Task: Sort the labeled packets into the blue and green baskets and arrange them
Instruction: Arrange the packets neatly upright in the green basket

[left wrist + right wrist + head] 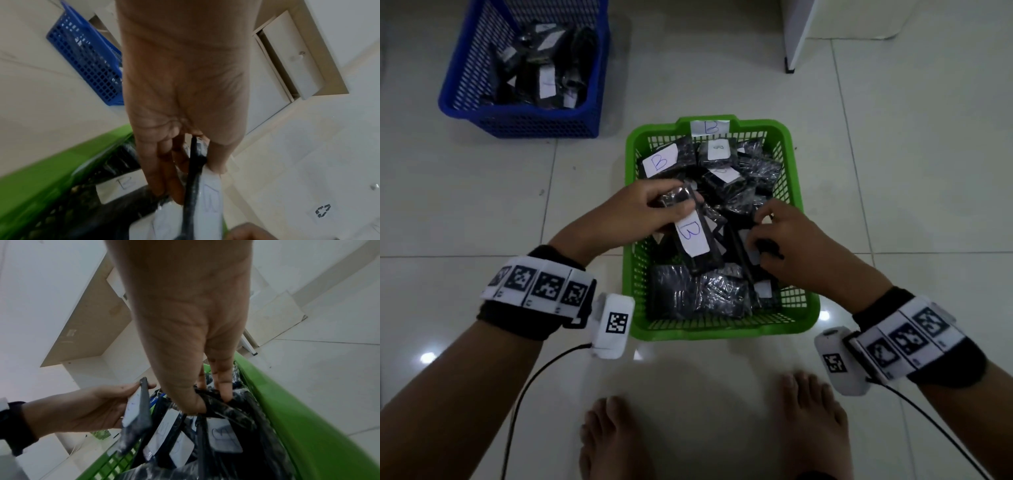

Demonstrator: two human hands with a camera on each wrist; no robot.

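Note:
A green basket [804,301] with a "B" tag on its far rim sits on the floor in front of me, filled with several black packets bearing white "B" labels. My left hand [654,209] grips one such packet [697,240] by its top end and holds it tilted over the basket's middle; in the left wrist view this packet [193,194] sits edge-on between thumb and fingers. My right hand [777,236] reaches into the basket's right side and pinches the edge of a black packet [224,404] standing among others. A blue basket [517,120] with several packets stands far left.
The floor is pale glossy tile. A white furniture panel [801,34] with a dark foot stands at the far right. My bare feet [709,438] are just behind the green basket, and cables trail from both wrist cameras.

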